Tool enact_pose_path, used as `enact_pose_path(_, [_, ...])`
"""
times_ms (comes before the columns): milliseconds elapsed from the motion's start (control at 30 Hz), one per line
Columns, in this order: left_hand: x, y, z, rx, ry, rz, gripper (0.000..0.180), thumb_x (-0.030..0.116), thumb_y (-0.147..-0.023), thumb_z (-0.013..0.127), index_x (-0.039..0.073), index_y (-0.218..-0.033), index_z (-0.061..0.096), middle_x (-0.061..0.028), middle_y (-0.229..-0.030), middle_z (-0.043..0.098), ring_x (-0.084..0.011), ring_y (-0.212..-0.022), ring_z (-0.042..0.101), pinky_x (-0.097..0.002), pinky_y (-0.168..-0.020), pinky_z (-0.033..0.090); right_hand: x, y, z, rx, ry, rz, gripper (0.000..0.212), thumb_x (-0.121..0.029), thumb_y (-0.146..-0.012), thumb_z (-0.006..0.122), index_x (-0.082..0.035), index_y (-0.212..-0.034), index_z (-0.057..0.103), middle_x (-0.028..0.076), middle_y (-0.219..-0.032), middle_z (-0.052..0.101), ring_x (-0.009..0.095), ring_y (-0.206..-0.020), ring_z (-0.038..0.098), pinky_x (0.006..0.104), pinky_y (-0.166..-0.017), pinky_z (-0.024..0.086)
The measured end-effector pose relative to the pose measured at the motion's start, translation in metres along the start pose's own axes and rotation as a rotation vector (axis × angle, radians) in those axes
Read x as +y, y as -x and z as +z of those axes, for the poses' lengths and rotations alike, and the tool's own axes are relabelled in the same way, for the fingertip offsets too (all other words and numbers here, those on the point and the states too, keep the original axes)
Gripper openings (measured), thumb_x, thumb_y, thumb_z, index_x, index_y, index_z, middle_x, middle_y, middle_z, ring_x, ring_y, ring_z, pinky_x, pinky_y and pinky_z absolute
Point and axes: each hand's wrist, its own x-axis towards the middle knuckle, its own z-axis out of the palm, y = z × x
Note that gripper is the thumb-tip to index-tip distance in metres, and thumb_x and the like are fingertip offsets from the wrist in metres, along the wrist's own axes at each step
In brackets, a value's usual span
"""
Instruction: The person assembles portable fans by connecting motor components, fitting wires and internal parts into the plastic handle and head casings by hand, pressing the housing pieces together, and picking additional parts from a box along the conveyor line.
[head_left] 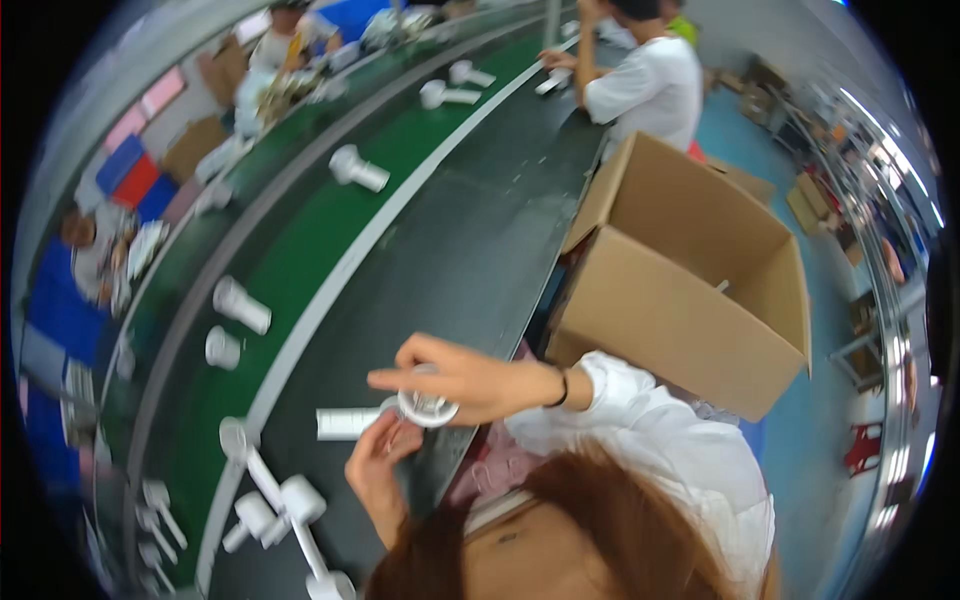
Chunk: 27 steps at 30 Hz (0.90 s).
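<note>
A white plastic part with a round cup-like head (428, 408) and a flat, straight handle (345, 424) is held just above the dark work surface. My right hand (465, 385), with a black band at its wrist, is closed around the head from above. From below, the fingers of my left hand (378, 468) pinch the part where head and handle meet. Several similar white parts lie in a loose pile beyond my left hand, among them a round-headed one (302, 498). Fingers hide the joint between head and handle.
On the left a green conveyor belt (300, 255) carries more white parts, such as one with a short handle (358, 168). A large open cardboard box (680, 310) stands right of the work surface (450, 240). A person in white (650, 90) works farther along; others sit across the belt.
</note>
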Motion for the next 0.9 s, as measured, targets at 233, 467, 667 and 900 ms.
enact_pose_path(233, [0.003,0.001,0.005,0.007,-0.302,0.229,0.026,0.014,-0.096,0.052,-0.007,-0.086,0.062,-0.0109,-0.089,0.068,-0.0133,-0.076,0.059,-0.0263,-0.068,0.046,-0.010,-0.001,0.012,0.010,-0.086,0.093,0.070,-0.005,-0.070,0.078,-0.001,-0.133,0.048,0.016,-0.112,0.052,0.028,-0.098,0.057,0.0334,-0.081,0.048])
enact_pose_path(467, [-0.005,0.009,0.008,0.005,0.023,0.135,0.034,0.018,-0.097,0.052,-0.009,-0.078,0.059,-0.0233,-0.109,0.065,-0.0255,-0.096,0.064,-0.0350,-0.083,0.052,0.003,0.021,0.029,0.126,-0.262,0.147,0.077,-0.007,-0.063,0.086,0.001,-0.128,0.044,0.017,-0.114,0.057,0.023,-0.103,0.058,0.0350,-0.089,0.047])
enact_pose_path(667, [-0.008,0.007,0.003,-0.049,0.118,0.129,0.031,0.014,-0.095,0.055,-0.012,-0.078,0.060,-0.0267,-0.110,0.064,-0.0290,-0.096,0.065,-0.0364,-0.083,0.053,0.006,0.023,0.032,0.242,-0.248,0.077,0.054,-0.006,-0.061,0.087,0.000,-0.106,0.059,0.021,-0.116,0.054,0.031,-0.105,0.062,0.0387,-0.087,0.051])
enact_pose_path(900, [-0.003,-0.006,0.026,0.085,0.015,0.107,0.034,0.019,-0.085,0.065,-0.009,-0.067,0.062,-0.0162,-0.077,0.067,-0.0165,-0.067,0.059,-0.0265,-0.061,0.043,-0.004,0.022,0.012,0.332,-0.001,0.142,0.034,-0.011,-0.059,0.088,-0.007,-0.089,0.072,0.021,-0.110,0.059,0.031,-0.097,0.065,0.0357,-0.079,0.055])
